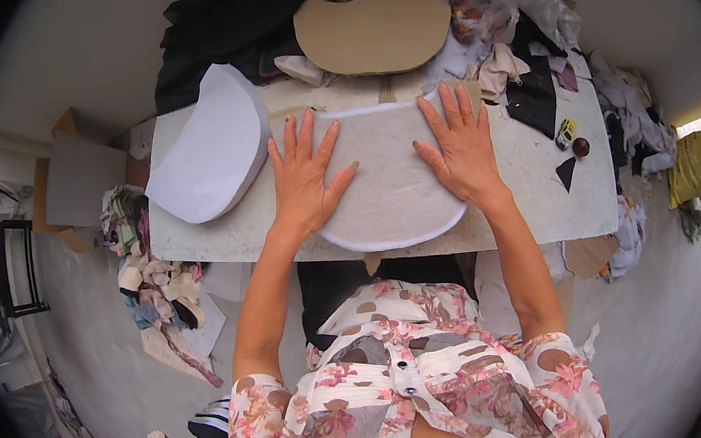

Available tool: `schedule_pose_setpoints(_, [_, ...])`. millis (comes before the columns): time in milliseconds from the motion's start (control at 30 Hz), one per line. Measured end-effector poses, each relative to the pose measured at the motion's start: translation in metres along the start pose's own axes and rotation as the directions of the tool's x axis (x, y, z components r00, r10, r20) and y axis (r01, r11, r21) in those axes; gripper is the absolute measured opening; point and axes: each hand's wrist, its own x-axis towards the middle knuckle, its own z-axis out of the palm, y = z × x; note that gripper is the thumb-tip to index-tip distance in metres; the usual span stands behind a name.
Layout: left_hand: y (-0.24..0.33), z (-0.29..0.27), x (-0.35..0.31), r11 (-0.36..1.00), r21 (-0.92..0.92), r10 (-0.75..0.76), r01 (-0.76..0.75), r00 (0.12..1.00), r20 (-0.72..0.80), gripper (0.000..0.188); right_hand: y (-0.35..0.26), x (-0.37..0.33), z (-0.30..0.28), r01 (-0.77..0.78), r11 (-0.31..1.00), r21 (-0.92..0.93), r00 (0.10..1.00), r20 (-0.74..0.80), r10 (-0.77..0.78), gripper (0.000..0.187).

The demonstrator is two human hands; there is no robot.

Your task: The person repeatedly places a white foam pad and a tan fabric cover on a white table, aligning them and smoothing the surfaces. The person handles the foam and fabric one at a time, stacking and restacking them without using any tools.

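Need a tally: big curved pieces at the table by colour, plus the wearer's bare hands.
White piece, thick (one block or a stack, can't tell): 1
Greyish piece with white edging: 1
Tan piece: 1
Hands, left hand and right hand: 2
Total: 5

Workshop: shaped panel (390,172), cloth scraps (158,279)
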Motion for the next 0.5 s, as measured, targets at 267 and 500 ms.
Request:
schedule_pose_setpoints(267, [-0.004, -0.007, -0.003, 0.991, -0.133, -0.04, 0.035, 0.999, -0.035, 0.062, -0.014, 0.071, -0.031, 0.104, 0.973, 0.206, 0.912, -0.411, -0.01, 0.028])
schedule_pose_setpoints(500, [-0.015, -0.041, 0.022, 0.884, -0.464, -0.242, 0.051, 0.9, -0.362, 0.033, -0.037, 0.205, 0.055, 0.053, 0.94, 0.336, 0.988, -0.157, 0.0, 0.015])
